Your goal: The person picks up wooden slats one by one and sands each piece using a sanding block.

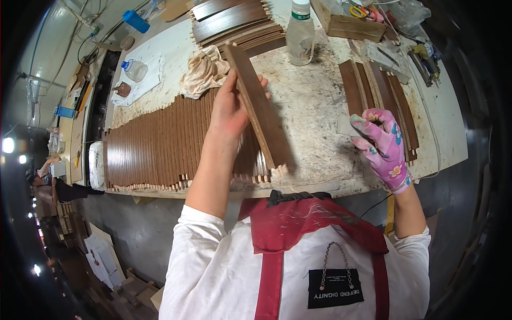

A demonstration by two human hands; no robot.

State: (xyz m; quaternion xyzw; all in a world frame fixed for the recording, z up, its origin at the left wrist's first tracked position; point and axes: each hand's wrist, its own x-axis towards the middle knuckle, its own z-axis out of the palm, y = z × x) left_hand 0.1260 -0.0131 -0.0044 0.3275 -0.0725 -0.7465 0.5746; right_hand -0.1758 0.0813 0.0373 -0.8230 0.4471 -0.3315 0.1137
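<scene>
My left hand [228, 109], bare, is closed around a long brown wooden slat [260, 109]. The slat is tilted, its far end raised above the table and its near end toward me; pale dowel pegs stick out of its ends. On my right hand [385, 146] is a pink flowered glove, its fingers curled together beside a small pale flat piece [345, 126]. Whether the fingers grip that piece cannot be made out. Under my left forearm lies a long row of similar brown slats [154, 141], packed side by side. More slats [354, 88] lie beyond my right hand.
A crumpled cream cloth [205, 72] rests behind the row. At the back stand a slat stack [229, 26], a clear bottle [301, 37] and a wooden box [346, 26]. A blue-capped bottle [136, 70] is at left. Another person [48, 184] is at far left.
</scene>
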